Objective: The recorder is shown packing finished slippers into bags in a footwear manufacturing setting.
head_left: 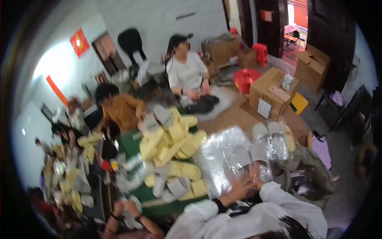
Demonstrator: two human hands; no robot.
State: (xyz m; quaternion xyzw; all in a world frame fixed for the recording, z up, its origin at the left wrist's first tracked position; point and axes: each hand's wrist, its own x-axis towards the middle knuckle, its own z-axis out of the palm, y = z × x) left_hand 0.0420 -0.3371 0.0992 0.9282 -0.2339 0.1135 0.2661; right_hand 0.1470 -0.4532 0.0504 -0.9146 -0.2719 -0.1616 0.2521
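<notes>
Low in the head view, at about 7 o'clock in the picture, the person's left hand (118, 208) and right hand (132, 206) sit close together, nearly touching, each wrist wearing a dark band. A pale slipper (128, 220) shows just below and between them. Blur hides the fingers, so I cannot tell whether either hand is clamped on it or only resting against it. Its long axis seems to run from 12 to 6 o'clock, toward the person, though the blur makes this unsure.

From the hands, the heap of yellow slippers (175, 139) lies at about 1 o'clock, piled on the green table (149, 199). A few loose grey slippers (178, 187) lie nearer, at about 2 o'clock, with their lengths slanting from 7 to 1 o'clock. The right hand is the nearer of the two to both the grey slippers and the heap. The left hand is nearer the table's left edge, where more yellow and grey slippers lie scattered at about 10 o'clock.

At 3 o'clock from the hands, well apart, a co-worker's hand (242, 186) in a white sleeve (278, 199) presses on a clear plastic bag (223, 155) with white slippers under it. Cardboard boxes (270, 89) stand on the floor beyond, at 1 o'clock.
</notes>
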